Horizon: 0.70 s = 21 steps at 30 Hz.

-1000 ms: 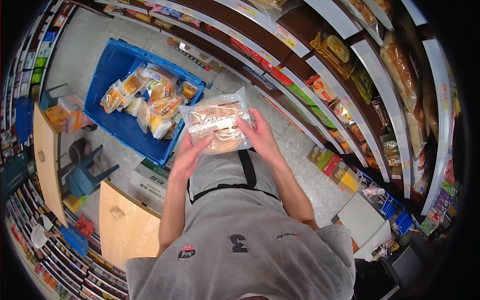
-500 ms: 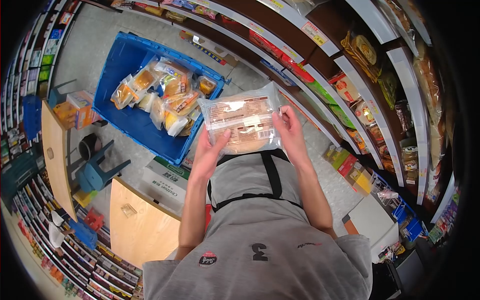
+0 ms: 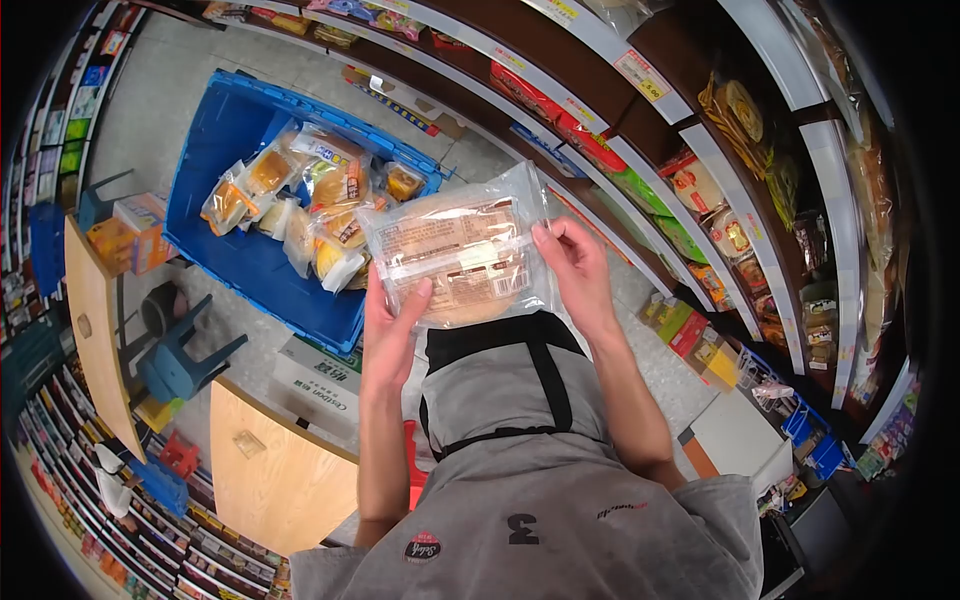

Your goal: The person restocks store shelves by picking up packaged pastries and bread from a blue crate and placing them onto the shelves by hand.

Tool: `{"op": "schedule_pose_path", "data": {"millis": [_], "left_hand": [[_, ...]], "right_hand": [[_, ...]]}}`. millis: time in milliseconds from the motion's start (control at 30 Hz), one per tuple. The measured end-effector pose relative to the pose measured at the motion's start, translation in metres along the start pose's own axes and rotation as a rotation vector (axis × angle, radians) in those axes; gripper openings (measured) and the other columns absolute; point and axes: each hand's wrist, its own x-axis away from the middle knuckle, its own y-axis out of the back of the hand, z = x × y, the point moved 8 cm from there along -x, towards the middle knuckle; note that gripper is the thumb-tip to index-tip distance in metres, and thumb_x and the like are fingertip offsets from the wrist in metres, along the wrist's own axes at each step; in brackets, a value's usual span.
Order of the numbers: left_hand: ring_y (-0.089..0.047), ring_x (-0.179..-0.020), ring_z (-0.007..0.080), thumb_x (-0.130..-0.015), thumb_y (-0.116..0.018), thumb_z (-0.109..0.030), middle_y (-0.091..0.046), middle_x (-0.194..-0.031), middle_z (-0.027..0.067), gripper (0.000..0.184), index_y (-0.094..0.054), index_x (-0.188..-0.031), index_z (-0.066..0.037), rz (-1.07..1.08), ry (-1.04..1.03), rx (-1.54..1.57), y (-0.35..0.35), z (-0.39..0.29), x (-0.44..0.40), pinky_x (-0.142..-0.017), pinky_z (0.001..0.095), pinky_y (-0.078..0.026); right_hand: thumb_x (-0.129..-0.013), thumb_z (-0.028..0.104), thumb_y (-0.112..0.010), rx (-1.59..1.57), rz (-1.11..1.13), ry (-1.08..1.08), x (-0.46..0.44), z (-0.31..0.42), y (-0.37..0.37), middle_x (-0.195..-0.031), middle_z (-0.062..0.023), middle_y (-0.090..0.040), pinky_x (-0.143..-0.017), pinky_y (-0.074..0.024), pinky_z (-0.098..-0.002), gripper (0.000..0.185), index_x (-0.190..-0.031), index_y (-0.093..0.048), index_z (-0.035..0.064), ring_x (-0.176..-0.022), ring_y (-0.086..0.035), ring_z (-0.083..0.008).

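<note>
A clear plastic package of bread (image 3: 460,255), printed with brown text and a barcode, is held up in front of my body. My left hand (image 3: 393,318) grips its lower left corner, thumb on top. At the opposite side my right hand (image 3: 575,262) pinches the package's edge between thumb and fingers. Beyond the package, up and to the left, stands a blue crate (image 3: 200,150) on the floor. Several bagged breads (image 3: 335,180) lie jumbled inside it, some hidden behind the package.
Shelves of packaged food (image 3: 690,190) curve along the right. To the left are a wooden table (image 3: 280,460), a blue stool (image 3: 180,350) and a white-green carton (image 3: 315,380). A person (image 3: 115,485) is far off at the lower left. Blue baskets (image 3: 815,440) sit at the right.
The bread package has tilted, its left end now lower, and shifted slightly left and nearer to me. Both hands keep their hold. The crate appears a little further left.
</note>
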Motion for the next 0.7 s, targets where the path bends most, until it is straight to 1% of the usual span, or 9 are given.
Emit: {"op": "schedule_pose_path", "data": {"millis": [100, 233, 333, 433, 467, 500, 600, 633, 700], "left_hand": [[-0.053, -0.126, 0.0179, -0.095, -0.066, -0.008, -0.054, -0.139, 0.0092, 0.065, -0.032, -0.150, -0.006, -0.034, 0.003, 0.059, 0.008, -0.002, -0.003, -0.107, 0.0353, -0.042], [-0.054, -0.125, 0.0184, -0.096, -0.066, -0.010, -0.054, -0.139, 0.0087, 0.066, -0.031, -0.152, -0.007, -0.054, 0.030, 0.140, 0.017, 0.003, -0.001, -0.105, 0.0365, -0.045], [-0.054, -0.128, 0.0212, -0.099, -0.062, -0.021, -0.054, -0.139, 0.0087, 0.054, -0.039, -0.147, -0.008, -0.145, 0.057, 0.222, 0.027, 0.019, -0.001, -0.106, 0.0391, -0.045], [-0.055, -0.126, 0.0212, -0.098, -0.062, -0.012, -0.053, -0.141, 0.0086, 0.060, -0.034, -0.151, -0.008, -0.050, 0.083, 0.466, 0.022, 0.029, -0.004, -0.104, 0.0390, -0.049], [-0.051, -0.132, 0.0245, -0.098, -0.061, -0.019, -0.050, -0.145, 0.0102, 0.061, -0.033, -0.152, -0.009, 0.011, 0.064, 0.464, 0.022, 0.034, -0.003, -0.111, 0.0418, -0.043], [-0.051, -0.132, 0.0245, -0.098, -0.061, -0.019, -0.050, -0.145, 0.0102, 0.061, -0.033, -0.152, -0.009, 0.012, 0.068, 0.465, 0.024, 0.042, -0.003, -0.111, 0.0418, -0.043], [-0.035, -0.144, 0.0277, -0.097, -0.062, -0.038, -0.037, -0.156, 0.0124, 0.070, -0.030, -0.154, -0.012, 0.319, 0.030, 1.003, -0.010, 0.045, -0.003, -0.122, 0.0459, -0.027], [-0.035, -0.144, 0.0277, -0.097, -0.062, -0.038, -0.037, -0.156, 0.0124, 0.070, -0.030, -0.154, -0.012, 0.319, 0.027, 1.002, -0.020, 0.046, -0.003, -0.122, 0.0459, -0.027], [-0.032, -0.146, 0.0287, -0.095, -0.062, -0.045, -0.039, -0.155, 0.0123, 0.074, -0.033, -0.152, -0.008, 0.178, 0.039, 0.752, -0.041, 0.045, -0.001, -0.123, 0.0472, -0.022]], "right_hand": [[-0.100, 0.016, -0.063, -0.014, 0.003, 0.024, -0.005, 0.012, -0.010, -0.074, 0.0081, -0.044, -0.059, -0.0304, -0.0209, 0.028, -0.077, -0.051, 0.0053, -0.070, -0.037, -0.0005], [-0.101, 0.015, -0.062, -0.075, 0.020, 0.035, -0.007, 0.018, -0.020, -0.074, 0.0081, -0.044, -0.061, -0.0304, -0.0204, 0.029, -0.076, -0.050, 0.0061, -0.070, -0.037, -0.0007], [-0.101, 0.015, -0.061, -0.108, 0.022, 0.016, -0.005, 0.026, -0.023, -0.074, 0.0086, -0.043, -0.062, -0.0306, -0.0200, 0.029, -0.076, -0.049, 0.0073, -0.070, -0.037, -0.0008], [-0.101, 0.015, -0.061, -0.087, -0.013, 0.013, -0.004, 0.024, -0.015, -0.074, 0.0087, -0.043, -0.063, -0.0308, -0.0201, 0.029, -0.076, -0.049, 0.0080, -0.071, -0.038, -0.0003], [-0.101, 0.015, -0.061, -0.099, -0.036, 0.001, -0.004, 0.020, -0.010, -0.075, 0.0087, -0.043, -0.064, -0.0310, -0.0201, 0.028, -0.076, -0.049, 0.0083, -0.072, -0.038, -0.0002], [-0.101, 0.015, -0.061, -0.113, -0.059, -0.009, -0.004, 0.017, -0.006, -0.075, 0.0088, -0.044, -0.064, -0.0313, -0.0201, 0.028, -0.077, -0.050, 0.0086, -0.072, -0.038, -0.0001], [-0.101, 0.015, -0.061, -0.244, -0.103, -0.053, -0.005, 0.010, -0.002, -0.075, 0.0086, -0.044, -0.065, -0.0317, -0.0200, 0.027, -0.077, -0.050, 0.0093, -0.072, -0.038, -0.0002], [-0.101, 0.015, -0.061, -0.244, -0.100, -0.052, -0.007, 0.011, -0.004, -0.075, 0.0086, -0.044, -0.065, -0.0317, -0.0200, 0.027, -0.077, -0.050, 0.0093, -0.072, -0.038, -0.0002], [-0.101, 0.015, -0.061, -0.215, -0.123, -0.017, -0.009, 0.015, -0.005, -0.075, 0.0084, -0.046, -0.065, -0.0322, -0.0201, 0.027, -0.077, -0.049, 0.0098, -0.072, -0.039, -0.0006]]}}
